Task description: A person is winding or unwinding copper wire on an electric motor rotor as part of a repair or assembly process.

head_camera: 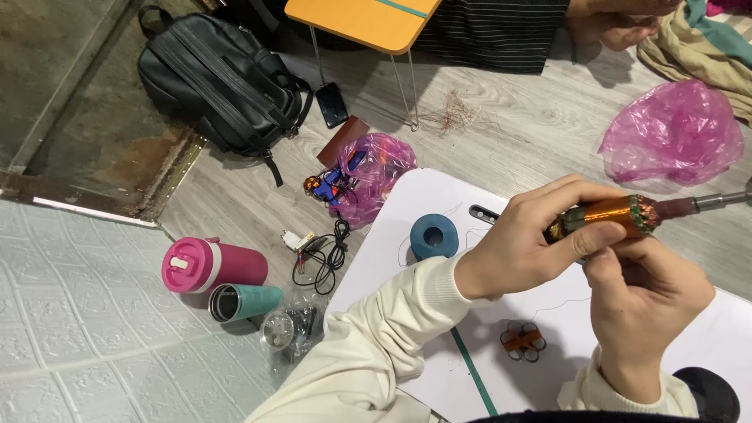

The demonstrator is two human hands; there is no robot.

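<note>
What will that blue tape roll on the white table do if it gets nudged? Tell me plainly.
The blue tape roll lies flat on its side on the white table, so it would probably slide rather than roll. It looks small and hollow, so likely light. It sits near the table's edge, so a firm push might send it off.

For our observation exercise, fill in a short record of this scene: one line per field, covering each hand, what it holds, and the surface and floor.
left hand: fingers grip the copper-wound rotor
right hand: fingers touch the rotor from below
rotor shaft: points right
white table: blue tape roll, small orange clip
floor: pink bottle, teal cup, black backpack, pink bags
</note>
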